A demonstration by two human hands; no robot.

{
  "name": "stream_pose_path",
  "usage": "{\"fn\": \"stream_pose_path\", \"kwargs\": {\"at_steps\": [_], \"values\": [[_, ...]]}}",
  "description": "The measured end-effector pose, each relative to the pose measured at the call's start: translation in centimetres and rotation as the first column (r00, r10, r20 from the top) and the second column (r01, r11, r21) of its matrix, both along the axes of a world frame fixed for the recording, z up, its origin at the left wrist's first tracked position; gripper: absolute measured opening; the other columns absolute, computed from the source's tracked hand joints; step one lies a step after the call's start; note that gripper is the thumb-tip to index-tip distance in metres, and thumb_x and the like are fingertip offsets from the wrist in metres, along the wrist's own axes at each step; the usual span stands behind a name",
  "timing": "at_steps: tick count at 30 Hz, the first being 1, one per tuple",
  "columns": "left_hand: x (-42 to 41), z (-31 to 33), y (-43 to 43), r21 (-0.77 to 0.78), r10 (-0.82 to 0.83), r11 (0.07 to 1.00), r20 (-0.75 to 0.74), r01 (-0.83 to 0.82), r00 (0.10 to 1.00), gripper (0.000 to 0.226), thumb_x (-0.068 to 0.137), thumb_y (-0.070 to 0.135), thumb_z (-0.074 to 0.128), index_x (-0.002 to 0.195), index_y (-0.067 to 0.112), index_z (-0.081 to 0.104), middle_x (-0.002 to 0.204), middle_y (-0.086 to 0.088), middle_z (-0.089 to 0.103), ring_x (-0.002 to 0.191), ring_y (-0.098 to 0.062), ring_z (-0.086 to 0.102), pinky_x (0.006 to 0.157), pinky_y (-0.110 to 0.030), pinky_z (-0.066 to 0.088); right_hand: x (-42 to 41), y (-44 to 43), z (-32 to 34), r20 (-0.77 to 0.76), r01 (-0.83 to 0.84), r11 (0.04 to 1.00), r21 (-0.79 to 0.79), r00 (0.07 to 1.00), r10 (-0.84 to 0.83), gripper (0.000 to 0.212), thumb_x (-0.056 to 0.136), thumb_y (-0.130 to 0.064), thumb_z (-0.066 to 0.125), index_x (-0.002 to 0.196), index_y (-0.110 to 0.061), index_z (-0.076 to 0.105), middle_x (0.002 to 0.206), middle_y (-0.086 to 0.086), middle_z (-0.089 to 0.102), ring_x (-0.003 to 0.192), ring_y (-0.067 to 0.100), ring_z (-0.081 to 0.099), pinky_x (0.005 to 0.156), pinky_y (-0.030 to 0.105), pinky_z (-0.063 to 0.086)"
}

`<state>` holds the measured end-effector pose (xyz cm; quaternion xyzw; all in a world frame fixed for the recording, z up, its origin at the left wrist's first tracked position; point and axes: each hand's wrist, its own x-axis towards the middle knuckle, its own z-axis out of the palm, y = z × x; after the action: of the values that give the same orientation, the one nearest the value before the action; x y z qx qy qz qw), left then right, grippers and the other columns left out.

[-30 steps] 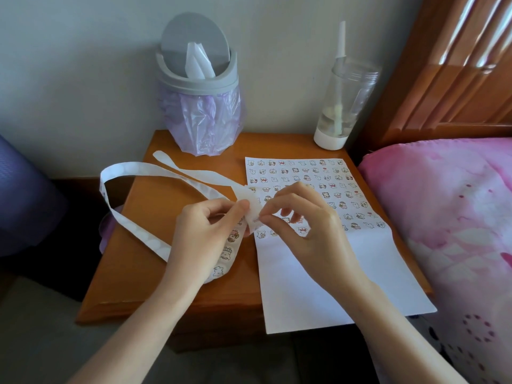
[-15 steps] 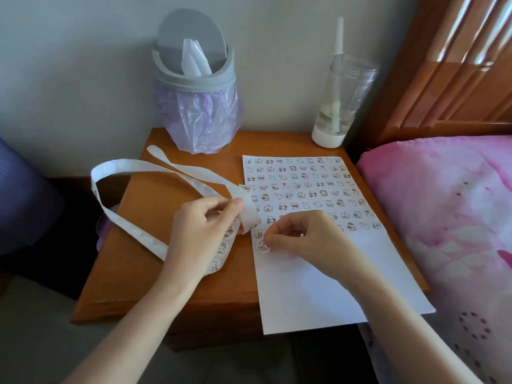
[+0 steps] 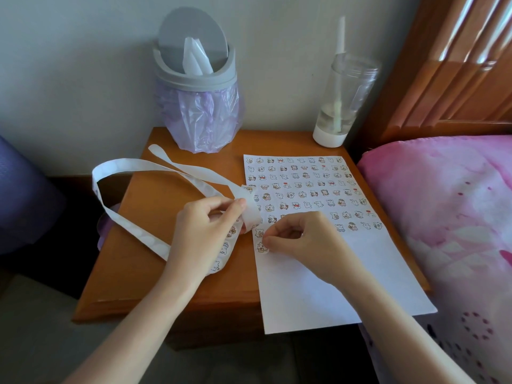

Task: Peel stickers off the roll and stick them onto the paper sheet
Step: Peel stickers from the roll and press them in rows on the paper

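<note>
A glossy orange-brown wooden nightstand (image 3: 166,245) stands against a pale wall, with a smooth white paper sheet (image 3: 318,295) lying flat on it, its far part filled with rows of small cartoon stickers. The left hand (image 3: 205,231) pinches a long, limp white sticker strip (image 3: 133,225) between thumb and fingers, the strip looping away to that hand's left. Just right of that pinch, the right hand (image 3: 302,239), fingers curled, pinches 1 sticker (image 3: 261,247) down at the sheet's left edge.
</note>
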<state>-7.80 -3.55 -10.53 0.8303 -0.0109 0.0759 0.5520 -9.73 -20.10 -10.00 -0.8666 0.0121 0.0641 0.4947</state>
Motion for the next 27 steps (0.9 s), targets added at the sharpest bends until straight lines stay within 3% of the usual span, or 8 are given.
{"fn": "stream_pose_path", "kwargs": {"at_steps": [6, 13, 18, 22, 25, 27], "values": [[0.00, -0.05, -0.05, 0.008, 0.005, 1.000, 0.008, -0.005, 1.000, 0.021, 0.086, 0.034, 0.062, 0.093, 0.016, 0.072, 0.083, 0.007, 0.071, 0.079, -0.004, 0.065, 0.061, -0.004, 0.047, -0.11, 0.13, -0.21, 0.035, -0.003, 1.000, -0.030, 0.999, 0.004, 0.004, 0.077, -0.017, 0.073, 0.073, -0.018, 0.073, 0.068, -0.001, 0.070, 0.057, 0.002, 0.054, 0.063, 0.026, 0.047], [-0.03, -0.03, -0.09, -0.001, -0.003, 1.000, 0.004, 0.003, 1.000, 0.019, 0.086, 0.034, 0.062, 0.092, 0.018, 0.071, 0.083, 0.010, 0.070, 0.080, -0.001, 0.066, 0.062, -0.004, 0.047, -0.12, 0.32, -0.67, 0.063, 0.012, 0.996, -0.085, 0.998, -0.007, 0.001, 0.076, -0.021, 0.072, 0.075, -0.020, 0.072, 0.070, -0.004, 0.069, 0.060, 0.002, 0.055, 0.069, 0.035, 0.052], [-0.06, -0.01, -0.10, -0.013, -0.009, 1.000, 0.004, 0.009, 1.000, 0.014, 0.086, 0.034, 0.062, 0.088, 0.022, 0.069, 0.080, 0.014, 0.068, 0.084, 0.009, 0.060, 0.061, -0.003, 0.047, -0.29, 0.40, -0.77, 0.099, 0.004, 0.982, -0.188, 0.995, 0.015, 0.010, 0.076, -0.031, 0.074, 0.078, -0.024, 0.067, 0.061, -0.009, 0.055, 0.055, 0.002, 0.045, 0.058, 0.020, 0.036], [-0.09, 0.06, -0.11, -0.023, -0.009, 1.000, 0.006, 0.009, 1.000, 0.011, 0.086, 0.033, 0.062, 0.086, 0.023, 0.068, 0.079, 0.014, 0.068, 0.084, 0.008, 0.060, 0.060, -0.003, 0.046, -0.12, 0.19, -0.76, 0.112, -0.019, 0.976, -0.217, 0.993, 0.044, 0.018, 0.078, -0.033, 0.073, 0.086, -0.028, 0.058, 0.060, -0.007, 0.049, 0.055, 0.005, 0.043, 0.057, 0.023, 0.035], [-0.13, 0.18, -0.11, -0.045, -0.008, 0.999, -0.001, 0.008, 1.000, 0.014, 0.086, 0.033, 0.062, 0.087, 0.021, 0.068, 0.079, 0.012, 0.068, 0.080, 0.008, 0.062, 0.058, -0.005, 0.047, -0.03, 0.04, -0.89, 0.121, -0.024, 0.970, -0.242, 0.991, 0.054, 0.011, 0.084, -0.031, 0.067, 0.085, -0.027, 0.057, 0.059, -0.008, 0.049, 0.054, 0.005, 0.043, 0.056, 0.022, 0.033], [-0.25, 0.43, -0.19, -0.063, -0.011, 0.998, -0.002, 0.011, 1.000, 0.012, 0.087, 0.031, 0.061, 0.085, 0.021, 0.067, 0.077, 0.014, 0.067, 0.074, 0.012, 0.062, 0.054, -0.005, 0.047, -0.08, -0.01, -0.82, 0.111, -0.027, 0.973, -0.229, 0.992, 0.054, 0.017, 0.080, -0.038, 0.069, 0.084, -0.026, 0.057, 0.061, -0.008, 0.049, 0.054, 0.005, 0.043, 0.056, 0.021, 0.032]]}}
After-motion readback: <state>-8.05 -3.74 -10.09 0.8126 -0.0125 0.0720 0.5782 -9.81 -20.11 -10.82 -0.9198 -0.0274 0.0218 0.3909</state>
